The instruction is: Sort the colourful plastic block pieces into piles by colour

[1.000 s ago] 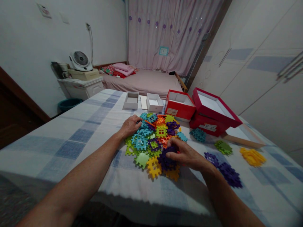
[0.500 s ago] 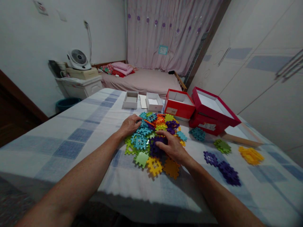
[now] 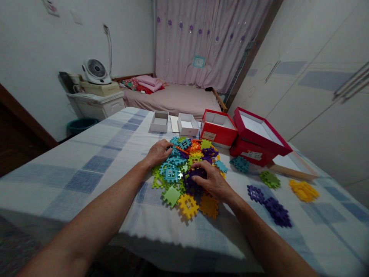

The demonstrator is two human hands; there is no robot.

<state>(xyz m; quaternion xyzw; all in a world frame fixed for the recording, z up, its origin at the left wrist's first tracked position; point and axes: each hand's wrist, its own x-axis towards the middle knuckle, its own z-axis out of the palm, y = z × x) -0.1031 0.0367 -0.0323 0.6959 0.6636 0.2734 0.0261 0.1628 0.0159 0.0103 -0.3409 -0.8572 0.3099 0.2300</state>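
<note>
A pile of toothed plastic building tiles in several colours lies between my hands. My left hand [image 3: 159,154] rests against the pile's left edge, its fingers loosely bent beside the teal tiles [image 3: 174,159]; I see nothing held in it. Over the middle of the pile, my right hand [image 3: 213,180] has thumb and forefinger on a dark purple tile [image 3: 192,181]. Its other fingers are partly hidden. In front of that hand lie a yellow tile [image 3: 188,206], an orange-yellow tile [image 3: 209,206] and a light green tile [image 3: 172,195].
To the right lie purple tiles [image 3: 277,211], a green tile group [image 3: 270,179], yellow tiles [image 3: 304,191] and teal tiles [image 3: 240,164]. Behind the pile stand two small white boxes, a red box [image 3: 218,134] and a crimson box [image 3: 250,153] carrying a tilted tray or lid [image 3: 261,139].
My right hand has shifted slightly down and to the right with the purple tile, showing more of the yellow-green tile behind it. My left hand stays in place.
</note>
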